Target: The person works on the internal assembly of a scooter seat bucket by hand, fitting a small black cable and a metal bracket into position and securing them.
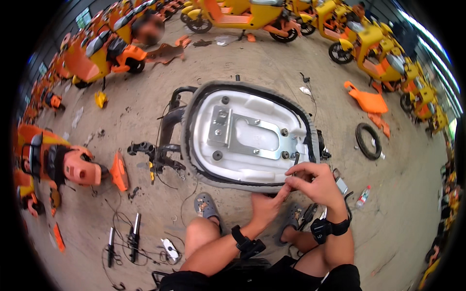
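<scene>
A scooter seat (247,189) lies upside down in front of me, its white plastic underside (213,177) facing up and a grey cover folded over its rim. Bolted to that underside is a silver metal bracket (238,151). At the near right edge of the seat, my left hand (266,208) is closed on the rim, some fingers hidden beneath it. My right hand (318,184) reaches over the same corner with thumb and forefinger bent close together; whatever they pinch is too small to make out. A short dark piece (296,158) stands just beyond these fingertips.
A black frame (170,123) extends under the seat's left side. Shock absorbers (135,233) and cables lie at lower left. To the right are a tyre (368,141), an orange panel (366,98) and a plastic bottle (363,196). Yellow scooters (242,14) stand around; a person (148,29) is far left.
</scene>
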A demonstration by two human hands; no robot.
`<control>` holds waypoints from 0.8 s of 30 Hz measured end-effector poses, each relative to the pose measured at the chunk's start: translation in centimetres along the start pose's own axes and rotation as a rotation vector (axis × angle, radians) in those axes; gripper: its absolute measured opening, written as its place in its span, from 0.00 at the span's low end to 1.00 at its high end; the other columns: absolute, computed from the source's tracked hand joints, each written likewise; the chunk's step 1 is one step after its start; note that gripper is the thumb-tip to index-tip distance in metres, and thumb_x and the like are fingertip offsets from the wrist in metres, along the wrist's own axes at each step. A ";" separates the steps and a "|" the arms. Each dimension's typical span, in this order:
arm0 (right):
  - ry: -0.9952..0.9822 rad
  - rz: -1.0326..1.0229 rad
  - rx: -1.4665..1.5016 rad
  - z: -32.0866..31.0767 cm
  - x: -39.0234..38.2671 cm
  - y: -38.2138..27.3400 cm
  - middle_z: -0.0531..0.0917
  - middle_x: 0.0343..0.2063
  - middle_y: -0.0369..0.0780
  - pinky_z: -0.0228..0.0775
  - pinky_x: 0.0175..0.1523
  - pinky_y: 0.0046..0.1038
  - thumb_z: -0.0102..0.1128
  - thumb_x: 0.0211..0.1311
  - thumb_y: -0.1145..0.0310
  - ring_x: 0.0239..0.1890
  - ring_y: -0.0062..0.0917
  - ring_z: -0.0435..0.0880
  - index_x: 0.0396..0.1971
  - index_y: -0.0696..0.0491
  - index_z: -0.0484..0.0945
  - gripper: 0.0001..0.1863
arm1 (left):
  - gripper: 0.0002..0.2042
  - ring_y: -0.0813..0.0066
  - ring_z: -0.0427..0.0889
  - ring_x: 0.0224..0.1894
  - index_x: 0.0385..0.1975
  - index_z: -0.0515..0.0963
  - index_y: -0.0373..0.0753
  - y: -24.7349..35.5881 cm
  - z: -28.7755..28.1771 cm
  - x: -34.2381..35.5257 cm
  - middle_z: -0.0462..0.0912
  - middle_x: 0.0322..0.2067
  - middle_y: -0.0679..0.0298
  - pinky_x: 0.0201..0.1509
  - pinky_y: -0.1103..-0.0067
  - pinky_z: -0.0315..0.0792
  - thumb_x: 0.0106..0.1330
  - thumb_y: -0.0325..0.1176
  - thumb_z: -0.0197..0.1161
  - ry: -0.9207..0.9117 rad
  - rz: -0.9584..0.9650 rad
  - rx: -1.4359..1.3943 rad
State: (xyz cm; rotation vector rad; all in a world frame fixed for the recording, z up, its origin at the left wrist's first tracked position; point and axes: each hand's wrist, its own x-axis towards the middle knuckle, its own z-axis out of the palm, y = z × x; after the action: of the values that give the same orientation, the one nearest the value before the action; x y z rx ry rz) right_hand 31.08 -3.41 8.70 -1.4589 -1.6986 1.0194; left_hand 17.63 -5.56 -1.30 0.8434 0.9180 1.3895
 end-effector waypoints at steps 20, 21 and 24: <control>0.678 0.212 -0.147 -8.4 9.8 12.1 0.78 0.15 0.34 0.61 0.25 0.21 0.66 0.58 0.58 0.17 0.15 0.72 0.20 0.60 0.81 0.19 | 0.13 0.83 0.80 0.31 0.34 0.82 0.30 1.6 -0.3 0.4 0.86 0.30 0.65 0.35 0.82 0.74 0.56 0.33 0.74 -0.030 0.084 0.053; 0.677 0.233 -0.126 -8.8 8.8 13.1 0.78 0.15 0.33 0.60 0.24 0.20 0.66 0.59 0.58 0.17 0.14 0.71 0.19 0.59 0.81 0.19 | 0.13 0.83 0.80 0.30 0.34 0.82 0.30 1.7 -0.2 0.3 0.85 0.30 0.65 0.35 0.82 0.74 0.56 0.33 0.74 -0.030 0.065 0.055; 0.681 0.319 0.055 -8.0 6.0 13.1 0.76 0.14 0.32 0.56 0.21 0.19 0.66 0.60 0.58 0.15 0.13 0.69 0.20 0.56 0.79 0.17 | 0.12 0.84 0.80 0.29 0.34 0.83 0.30 1.6 -0.2 0.1 0.85 0.28 0.66 0.33 0.82 0.74 0.56 0.32 0.74 -0.020 0.038 0.032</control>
State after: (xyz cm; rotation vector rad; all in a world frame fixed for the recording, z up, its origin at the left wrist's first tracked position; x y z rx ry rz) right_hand 43.24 4.47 0.87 -1.8090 -0.9662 0.6021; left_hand 16.73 -5.41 0.06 0.9014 0.9152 1.4005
